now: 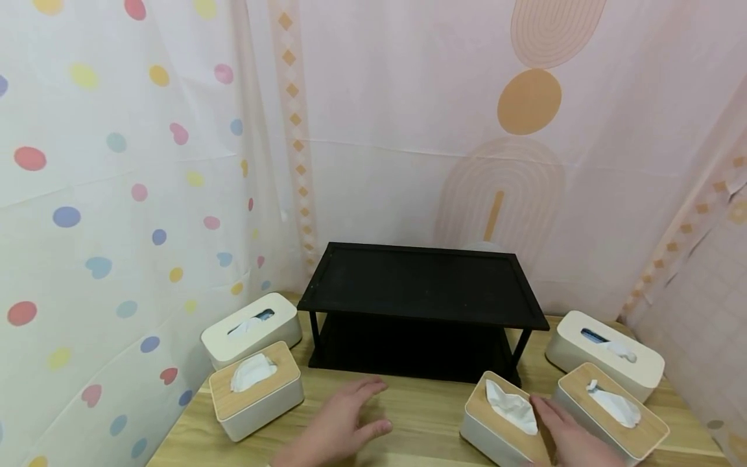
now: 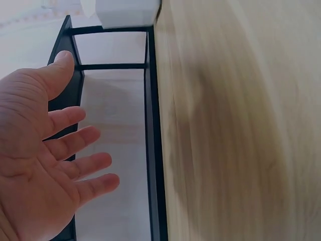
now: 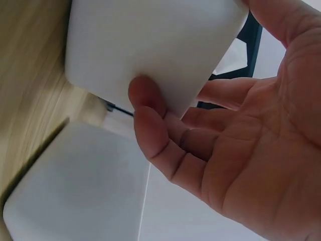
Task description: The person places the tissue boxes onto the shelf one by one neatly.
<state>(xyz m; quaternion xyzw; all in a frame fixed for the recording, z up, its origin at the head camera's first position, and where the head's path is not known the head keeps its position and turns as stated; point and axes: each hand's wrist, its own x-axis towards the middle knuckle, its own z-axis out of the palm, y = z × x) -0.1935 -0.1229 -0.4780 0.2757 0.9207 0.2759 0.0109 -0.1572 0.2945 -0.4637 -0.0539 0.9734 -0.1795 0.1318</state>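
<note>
The right hand (image 1: 574, 431) partly hides the tissue box (image 1: 506, 426) it grips.

The left side is covered by a white curtain (image 1: 117, 194) scattered with coloured spots and hearts. The back is covered by a pale pinkish curtain (image 1: 379, 110), printed with a tan disc (image 1: 529, 102) between lined arch shapes (image 1: 461, 188). Below, a wooden tabletop (image 1: 426, 402) is streaked with grain.
</note>
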